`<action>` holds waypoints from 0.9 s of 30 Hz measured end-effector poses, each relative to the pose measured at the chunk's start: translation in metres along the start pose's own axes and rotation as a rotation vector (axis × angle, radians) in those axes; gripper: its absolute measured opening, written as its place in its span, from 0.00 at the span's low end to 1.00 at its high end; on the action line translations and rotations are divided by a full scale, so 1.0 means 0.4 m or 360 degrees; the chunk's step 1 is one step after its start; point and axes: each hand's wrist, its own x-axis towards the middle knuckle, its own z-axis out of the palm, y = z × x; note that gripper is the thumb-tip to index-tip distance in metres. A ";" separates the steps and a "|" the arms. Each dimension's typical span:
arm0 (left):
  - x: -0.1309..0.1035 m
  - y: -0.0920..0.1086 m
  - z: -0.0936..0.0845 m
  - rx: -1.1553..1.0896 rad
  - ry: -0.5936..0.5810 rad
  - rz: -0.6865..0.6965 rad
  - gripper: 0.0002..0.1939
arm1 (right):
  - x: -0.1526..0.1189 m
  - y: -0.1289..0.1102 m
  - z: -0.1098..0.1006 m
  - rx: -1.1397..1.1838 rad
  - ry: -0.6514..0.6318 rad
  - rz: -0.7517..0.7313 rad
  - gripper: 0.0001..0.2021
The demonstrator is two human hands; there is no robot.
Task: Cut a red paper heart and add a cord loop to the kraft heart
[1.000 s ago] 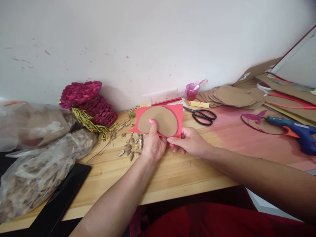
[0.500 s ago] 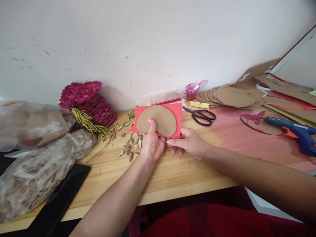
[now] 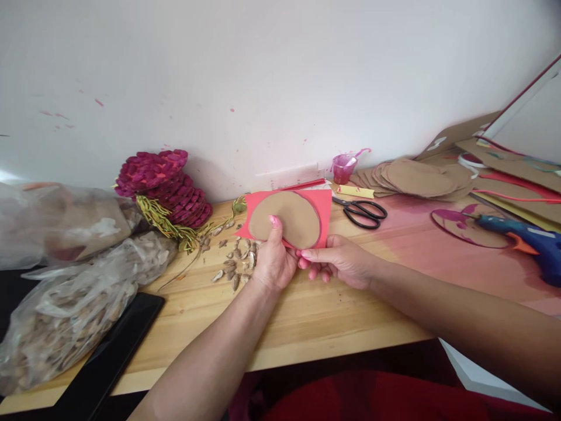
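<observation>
My left hand [image 3: 275, 264] grips a brown cardboard oval [image 3: 289, 216] laid against a sheet of red paper [image 3: 325, 204], thumb on the cardboard and fingers hidden behind. Red paper shows around the oval, most at the corners. At the lower right edge of the sheet, my right hand [image 3: 339, 260] pinches the paper between thumb and fingers. Both hands are above the wooden table. Beyond them and to the right lie black-handled scissors [image 3: 363, 213]. Loose shells or husks [image 3: 236, 263] are scattered left of my left hand.
Magenta stacked pieces [image 3: 162, 190] with yellow-green strings stand at left, near plastic bags [image 3: 96, 298] and a black flat object [image 3: 118, 342]. Behind are a cup of pink paint [image 3: 343, 169] and cardboard ovals [image 3: 416, 177]. A blue glue gun [image 3: 534, 237] rests at right.
The whole scene sits slightly further right and lower, as the camera has turned a little. Both hands keep their hold on the paper and cardboard, with little other movement.
</observation>
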 end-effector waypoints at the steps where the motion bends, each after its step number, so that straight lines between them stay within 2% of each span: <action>1: 0.000 0.000 -0.002 0.0009 -0.0020 -0.0042 0.34 | -0.001 -0.001 -0.002 0.0021 -0.0035 0.0026 0.12; 9: -0.009 0.009 -0.015 0.0072 -0.0269 -0.0228 0.38 | -0.003 -0.004 -0.026 0.0275 -0.0424 0.0212 0.08; 12: -0.011 0.012 -0.017 0.0034 -0.0327 -0.0156 0.35 | -0.002 -0.001 -0.034 0.0321 -0.0532 0.0251 0.08; 20: -0.013 0.011 0.001 -0.0038 -0.0200 0.0170 0.25 | 0.005 0.008 -0.042 0.0315 -0.0652 0.0320 0.06; 27: -0.025 0.017 0.017 0.0011 -0.0099 0.0196 0.21 | 0.003 0.002 -0.040 0.0324 -0.0721 0.0376 0.06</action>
